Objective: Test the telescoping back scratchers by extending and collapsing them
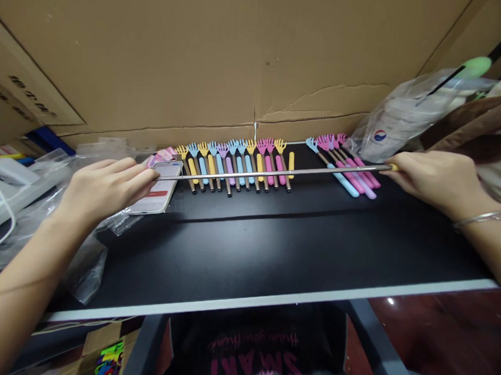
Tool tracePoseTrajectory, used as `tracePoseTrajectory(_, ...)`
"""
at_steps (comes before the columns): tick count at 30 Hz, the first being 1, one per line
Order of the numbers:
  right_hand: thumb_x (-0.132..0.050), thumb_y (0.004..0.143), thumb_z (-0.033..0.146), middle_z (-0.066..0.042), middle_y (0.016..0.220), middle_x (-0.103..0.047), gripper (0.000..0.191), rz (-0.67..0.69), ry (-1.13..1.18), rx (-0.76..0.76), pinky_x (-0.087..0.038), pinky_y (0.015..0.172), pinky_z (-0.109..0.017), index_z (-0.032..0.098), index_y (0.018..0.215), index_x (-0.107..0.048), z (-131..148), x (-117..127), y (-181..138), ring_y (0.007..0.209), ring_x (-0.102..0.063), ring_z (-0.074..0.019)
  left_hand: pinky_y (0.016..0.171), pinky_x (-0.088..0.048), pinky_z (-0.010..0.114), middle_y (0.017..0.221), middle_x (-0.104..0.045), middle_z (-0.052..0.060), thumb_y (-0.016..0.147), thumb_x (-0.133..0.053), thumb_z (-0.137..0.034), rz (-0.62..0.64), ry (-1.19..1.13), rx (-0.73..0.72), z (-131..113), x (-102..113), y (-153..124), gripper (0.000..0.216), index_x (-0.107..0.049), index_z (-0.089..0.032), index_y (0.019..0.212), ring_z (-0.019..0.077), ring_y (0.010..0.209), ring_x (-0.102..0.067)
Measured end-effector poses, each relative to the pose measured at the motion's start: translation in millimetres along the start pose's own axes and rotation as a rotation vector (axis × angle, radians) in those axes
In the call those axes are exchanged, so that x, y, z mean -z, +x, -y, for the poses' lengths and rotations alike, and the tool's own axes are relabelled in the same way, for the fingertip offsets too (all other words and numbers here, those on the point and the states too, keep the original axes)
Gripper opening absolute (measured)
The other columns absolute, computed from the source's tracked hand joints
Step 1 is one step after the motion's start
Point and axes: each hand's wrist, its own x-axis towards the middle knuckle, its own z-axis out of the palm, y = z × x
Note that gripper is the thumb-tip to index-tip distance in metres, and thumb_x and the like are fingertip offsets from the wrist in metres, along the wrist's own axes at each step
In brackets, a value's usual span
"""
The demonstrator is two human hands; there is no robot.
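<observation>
A telescopic back scratcher (250, 174), its thin metal rod drawn out long, is held level above the black table. My left hand (107, 186) is closed round its left end, hiding that end. At the other end, my right hand (435, 183) grips the handle, of which a bit of yellow shows. Behind the rod lies a row of short back scratchers (243, 162) with yellow, blue, purple and pink claw heads, beside loose coloured handles. To the right, several back scratchers with blue, pink and purple handles (354, 176) lie slanted together. A phone (156, 195) lies just by my left hand.
Cardboard (227, 60) walls the table's back. Clear plastic bags (86, 263) spread over the left side. A bagged cup (398, 129) stands at the back right. The table's pale front edge (273, 301) runs across; below left is a box of colourful pieces (108, 365).
</observation>
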Motion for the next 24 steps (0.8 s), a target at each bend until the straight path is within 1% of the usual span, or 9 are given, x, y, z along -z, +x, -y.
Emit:
tracePoseTrajectory(5, -0.039, 0.090, 0.042, -0.009, 0.063, -0.062, 0.032, 0.131, 0.093, -0.041, -0.020, 0.051, -0.028, 0.021, 0.072, -0.054, 7, 12, 5, 0.056, -0.048, -0.0166, 0.057, -0.035, 0.026, 0.070, -0.064, -0.002, 0.099, -0.043, -0.021, 0.032, -0.046, 0.019, -1, -4, -2, 0.025, -0.061, -0.023, 0.082, 0.0159, 0.070, -0.052)
tracePoseTrajectory(7, -0.041, 0.089, 0.040, -0.009, 0.063, -0.061, 0.028, 0.147, 0.127, -0.067, -0.020, 0.052, -0.029, 0.022, 0.071, -0.053, 9, 14, 6, 0.056, -0.048, -0.0172, 0.056, -0.035, 0.026, 0.070, -0.065, -0.002, 0.098, -0.043, -0.022, 0.037, -0.058, 0.036, -2, -5, -4, 0.026, -0.060, -0.023, 0.079, 0.0155, 0.068, -0.052)
tracePoseTrajectory(8, -0.041, 0.089, 0.040, -0.009, 0.063, -0.061, 0.027, 0.147, 0.135, -0.074, -0.020, 0.053, -0.029, 0.022, 0.071, -0.052, 10, 15, 6, 0.056, -0.048, -0.0174, 0.056, -0.035, 0.026, 0.070, -0.066, -0.002, 0.098, -0.044, -0.023, 0.020, -0.064, 0.038, -3, -5, -4, 0.026, -0.060, -0.023, 0.078, 0.0150, 0.067, -0.052)
tracePoseTrajectory(11, -0.040, 0.090, 0.040, -0.009, 0.063, -0.061, 0.029, 0.127, 0.147, -0.045, -0.021, 0.053, -0.028, 0.021, 0.072, -0.053, 18, 19, 9, 0.056, -0.048, -0.0167, 0.056, -0.035, 0.025, 0.070, -0.067, -0.002, 0.098, -0.047, -0.027, -0.041, -0.111, 0.037, -8, -4, 0, 0.025, -0.060, -0.022, 0.076, 0.0137, 0.067, -0.053)
tracePoseTrajectory(15, -0.035, 0.095, 0.040, -0.006, 0.056, -0.058, 0.037, 0.062, 0.187, 0.091, -0.022, 0.052, -0.027, 0.021, 0.067, -0.050, 37, 32, 17, 0.052, -0.048, -0.0148, 0.056, -0.034, 0.024, 0.066, -0.065, -0.002, 0.099, -0.047, -0.030, -0.068, -0.157, 0.021, -19, 1, 15, 0.028, -0.058, -0.022, 0.074, 0.0130, 0.065, -0.053)
tracePoseTrajectory(18, -0.030, 0.098, 0.040, -0.005, 0.052, -0.055, 0.041, -0.006, 0.211, 0.178, -0.022, 0.051, -0.026, 0.021, 0.065, -0.046, 52, 42, 24, 0.050, -0.049, -0.0139, 0.057, -0.034, 0.023, 0.063, -0.062, -0.002, 0.098, -0.048, -0.029, -0.150, -0.144, -0.027, -25, 5, 29, 0.028, -0.057, -0.020, 0.073, 0.0128, 0.064, -0.052)
tracePoseTrajectory(20, -0.029, 0.099, 0.041, -0.004, 0.051, -0.055, 0.042, -0.026, 0.215, 0.198, -0.021, 0.050, -0.025, 0.021, 0.065, -0.045, 58, 46, 27, 0.049, -0.049, -0.0134, 0.057, -0.033, 0.023, 0.062, -0.061, -0.002, 0.099, -0.047, -0.030, -0.181, -0.152, -0.033, -28, 8, 35, 0.031, -0.056, -0.020, 0.071, 0.0126, 0.064, -0.052)
tracePoseTrajectory(24, -0.028, 0.099, 0.042, -0.003, 0.050, -0.053, 0.043, -0.025, 0.230, 0.176, -0.019, 0.049, -0.026, 0.021, 0.065, -0.043, 60, 48, 29, 0.046, -0.047, -0.0132, 0.056, -0.034, 0.023, 0.059, -0.057, -0.002, 0.100, -0.044, -0.031, -0.186, -0.161, -0.018, -30, 9, 37, 0.034, -0.053, -0.020, 0.069, 0.0130, 0.062, -0.051)
